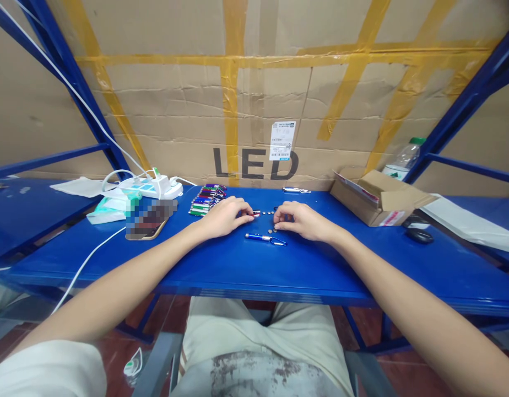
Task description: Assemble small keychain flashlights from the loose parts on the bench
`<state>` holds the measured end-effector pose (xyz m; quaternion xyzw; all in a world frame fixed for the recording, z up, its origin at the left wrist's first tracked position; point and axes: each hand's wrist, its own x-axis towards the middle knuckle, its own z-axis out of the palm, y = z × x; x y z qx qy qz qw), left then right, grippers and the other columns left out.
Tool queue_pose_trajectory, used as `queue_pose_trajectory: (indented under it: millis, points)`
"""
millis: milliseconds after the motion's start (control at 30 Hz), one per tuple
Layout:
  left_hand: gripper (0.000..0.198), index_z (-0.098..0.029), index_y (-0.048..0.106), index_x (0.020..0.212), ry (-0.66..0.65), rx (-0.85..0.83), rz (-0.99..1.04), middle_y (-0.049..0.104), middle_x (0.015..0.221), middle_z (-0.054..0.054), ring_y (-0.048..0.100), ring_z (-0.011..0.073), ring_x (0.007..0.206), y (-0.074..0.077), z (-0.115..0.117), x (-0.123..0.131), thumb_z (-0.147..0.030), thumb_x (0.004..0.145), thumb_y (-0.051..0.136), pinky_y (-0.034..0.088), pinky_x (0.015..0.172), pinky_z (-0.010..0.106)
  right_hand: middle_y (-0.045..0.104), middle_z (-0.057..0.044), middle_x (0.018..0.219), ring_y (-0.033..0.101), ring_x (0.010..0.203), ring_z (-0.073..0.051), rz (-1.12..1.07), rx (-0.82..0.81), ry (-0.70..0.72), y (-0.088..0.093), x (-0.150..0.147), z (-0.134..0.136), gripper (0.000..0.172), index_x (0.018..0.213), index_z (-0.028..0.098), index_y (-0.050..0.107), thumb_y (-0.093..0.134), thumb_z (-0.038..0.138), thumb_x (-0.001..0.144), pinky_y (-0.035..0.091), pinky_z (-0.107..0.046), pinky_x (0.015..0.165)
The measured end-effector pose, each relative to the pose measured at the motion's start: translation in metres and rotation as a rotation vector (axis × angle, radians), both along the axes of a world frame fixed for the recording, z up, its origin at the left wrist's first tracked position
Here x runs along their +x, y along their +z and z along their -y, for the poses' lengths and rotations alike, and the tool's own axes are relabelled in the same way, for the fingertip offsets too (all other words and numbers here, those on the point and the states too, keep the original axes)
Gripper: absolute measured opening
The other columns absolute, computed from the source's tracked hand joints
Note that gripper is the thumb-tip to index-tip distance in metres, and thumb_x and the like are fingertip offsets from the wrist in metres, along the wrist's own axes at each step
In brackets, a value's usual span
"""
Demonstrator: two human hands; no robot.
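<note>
My left hand [226,217] is closed around a small red penlight [256,213], whose end pokes out past the fingertips. Across from it, my right hand [299,220] has its thumb and fingers drawn together close to the tabletop; what they hold, if anything, is hidden. Several button cells [270,231] lie beside the right fingertips, with others between the hands. In front of them rests a blue penlight [258,237] with a carabiner clip. Left of my left hand is a row of penlights [200,205] in several colours, partly covered by that hand.
On the blue table [238,275], a phone [151,219], a power strip [166,188] and cables lie left. Another penlight [294,190] lies at the back. To the right are an open cardboard box [374,198], a black mouse [418,235] and a plastic bottle [407,157].
</note>
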<state>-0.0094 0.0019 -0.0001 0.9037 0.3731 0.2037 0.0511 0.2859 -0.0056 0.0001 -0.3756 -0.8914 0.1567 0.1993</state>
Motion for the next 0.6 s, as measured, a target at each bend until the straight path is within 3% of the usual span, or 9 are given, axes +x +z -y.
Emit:
queue_pose_trajectory:
  millis: [133,233,433,600]
  points:
    - [0.024,-0.023,0.078,0.11,0.001,0.0,0.009,0.077,0.113,0.007,0.065,0.0271,0.107,0.001,0.0011,0.0006,-0.041,0.108,0.063,0.048,0.095,0.039,0.073,-0.009,0.112,0.064,0.107,-0.029,0.126,0.088,-0.064,-0.0038,-0.001,0.0,0.013,0.108,0.025,0.077,0.067,0.031,0.103,0.042,-0.043,0.094]
    - [0.024,-0.022,0.078,0.111,0.002,-0.007,0.012,0.077,0.113,0.007,0.065,0.0275,0.108,0.0015,0.0018,0.001,-0.041,0.108,0.063,0.048,0.096,0.04,0.074,-0.008,0.111,0.063,0.108,-0.029,0.153,0.075,-0.081,-0.0041,-0.0021,0.0003,0.01,0.104,0.025,0.076,0.067,0.028,0.103,0.039,-0.043,0.094]
    - [0.023,-0.023,0.078,0.111,-0.007,-0.028,0.054,0.078,0.114,0.006,0.067,0.027,0.107,0.0,-0.0003,0.0011,-0.042,0.106,0.065,0.049,0.095,0.039,0.074,-0.005,0.095,0.062,0.099,-0.026,0.112,0.028,-0.098,-0.0015,-0.0022,0.0007,0.007,0.093,0.022,0.073,0.074,0.028,0.098,0.038,-0.037,0.087]
    - [0.025,-0.023,0.08,0.109,-0.006,-0.093,0.16,0.08,0.108,0.005,0.068,0.0237,0.093,-0.0022,-0.0031,0.0022,-0.043,0.104,0.066,0.05,0.085,0.036,0.073,-0.003,0.091,0.063,0.089,-0.022,0.06,-0.001,-0.042,0.0003,-0.0011,0.0007,0.005,0.091,0.022,0.071,0.073,0.024,0.095,0.038,-0.033,0.081]
